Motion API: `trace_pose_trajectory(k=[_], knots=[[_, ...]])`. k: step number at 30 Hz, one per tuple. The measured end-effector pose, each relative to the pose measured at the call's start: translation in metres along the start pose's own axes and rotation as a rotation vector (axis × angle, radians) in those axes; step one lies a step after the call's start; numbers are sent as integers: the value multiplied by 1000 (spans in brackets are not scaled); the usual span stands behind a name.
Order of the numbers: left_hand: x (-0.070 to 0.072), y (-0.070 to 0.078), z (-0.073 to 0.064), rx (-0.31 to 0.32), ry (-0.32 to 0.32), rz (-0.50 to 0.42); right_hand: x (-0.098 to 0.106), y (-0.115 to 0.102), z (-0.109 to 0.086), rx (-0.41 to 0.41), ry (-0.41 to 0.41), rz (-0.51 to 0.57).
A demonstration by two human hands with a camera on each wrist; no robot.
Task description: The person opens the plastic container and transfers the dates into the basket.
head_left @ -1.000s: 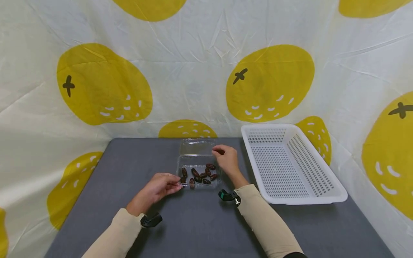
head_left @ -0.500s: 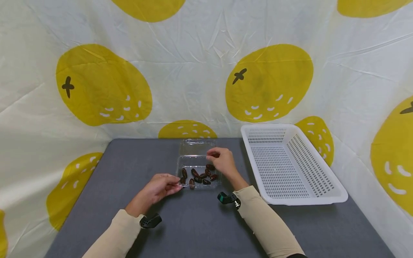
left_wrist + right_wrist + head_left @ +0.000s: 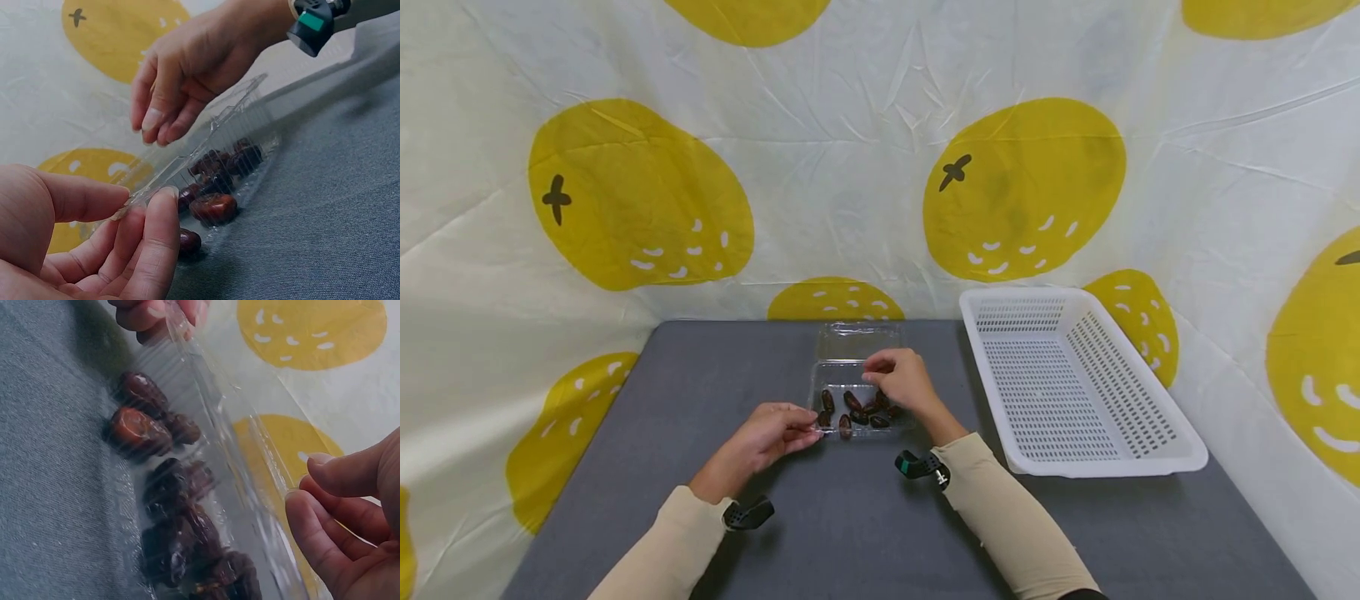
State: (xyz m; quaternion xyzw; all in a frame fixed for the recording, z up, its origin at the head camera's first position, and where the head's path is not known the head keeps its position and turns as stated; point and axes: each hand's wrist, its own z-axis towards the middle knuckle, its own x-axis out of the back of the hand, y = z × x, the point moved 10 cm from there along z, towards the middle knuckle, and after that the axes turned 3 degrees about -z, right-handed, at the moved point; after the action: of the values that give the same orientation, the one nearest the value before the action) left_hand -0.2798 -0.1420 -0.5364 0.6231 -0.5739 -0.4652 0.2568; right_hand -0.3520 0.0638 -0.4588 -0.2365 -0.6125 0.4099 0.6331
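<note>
A clear plastic clamshell box (image 3: 863, 433) stands on the table, its lid (image 3: 859, 342) folded back behind it. Several dark brown dates (image 3: 140, 430) lie inside. At the front left corner my left hand (image 3: 778, 433) pinches the box's rim between thumb and fingers, as the left wrist view confirms. My right hand (image 3: 904, 379) hovers over the right half of the box, fingers loosely bent. In the right wrist view no date shows between its thumb (image 3: 350, 475) and fingertips (image 3: 303, 503). From the head view this hand covers part of the box's back right.
A white perforated plastic basket (image 3: 1180, 446) stands on the right of the grey table (image 3: 820, 542), just beyond my right forearm. Behind the table hangs a white cloth (image 3: 850, 192) with large yellow fruit prints. Each wrist carries a black strap camera (image 3: 748, 513).
Over the box, my right hand has moved left and slightly nearer to me, from its right edge. My left hand keeps its grip on the corner. The dates look unmoved.
</note>
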Motion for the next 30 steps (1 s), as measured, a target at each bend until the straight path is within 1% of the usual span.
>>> trace_pose_trajectory(k=[5, 10, 13, 18, 20, 27, 30], knots=[[2, 0, 1, 1, 14, 0, -11, -1, 0, 11, -54, 4], [2, -2, 1, 11, 17, 2, -23, 0, 0, -7, -129, 26], [1, -2, 1, 17, 15, 4, -29, -1, 0, -18, -158, 24], [0, -2, 0, 18, 8, 5, -36, 1, 0, -55, -161, 27], [1, -2, 0, 18, 14, 3, -39, 4, 1, -74, -153, 19], [-1, 0, -2, 7, 7, 12, -46, 11, 3, -115, -147, -37], [1, 0, -1, 6, 22, 10, -47, 9, 3, -112, -139, -68]])
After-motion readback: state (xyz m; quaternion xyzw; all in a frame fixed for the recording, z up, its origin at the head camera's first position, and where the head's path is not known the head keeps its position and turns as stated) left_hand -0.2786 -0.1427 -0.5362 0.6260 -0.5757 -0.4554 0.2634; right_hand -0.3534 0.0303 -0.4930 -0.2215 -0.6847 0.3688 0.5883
